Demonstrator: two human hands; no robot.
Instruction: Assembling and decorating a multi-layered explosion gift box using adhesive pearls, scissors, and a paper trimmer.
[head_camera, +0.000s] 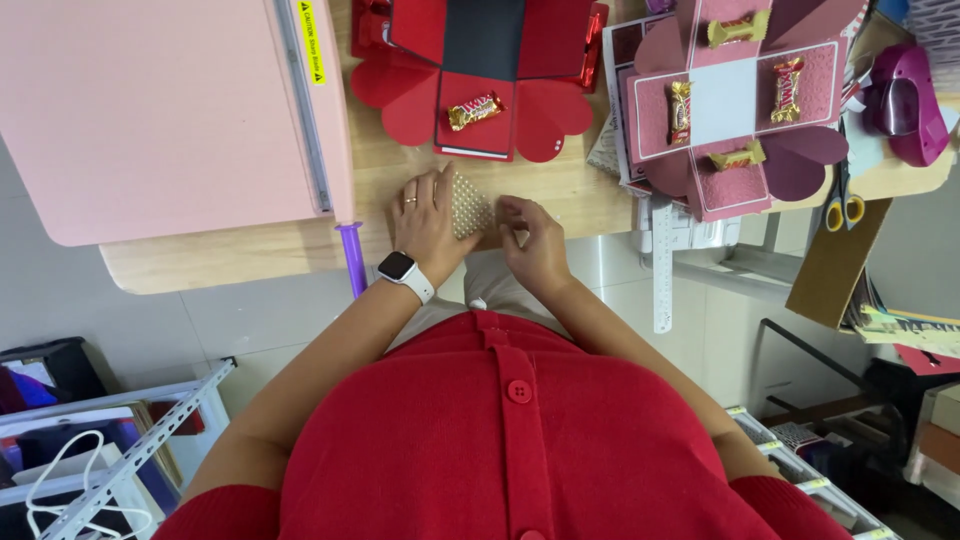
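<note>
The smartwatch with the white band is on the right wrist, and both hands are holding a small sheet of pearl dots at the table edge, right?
Not quite: the head view shows the smartwatch on the left wrist. Both hands, left and right, do hold the sheet of pearl dots at the table edge.

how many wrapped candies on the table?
5. One on the red box. Four on the pink box: top, left, right, bottom. More may be hidden off-frame.

wooden table (250, 262) | pale tiled floor (290, 320) | metal shelf rack (150, 440)
</note>
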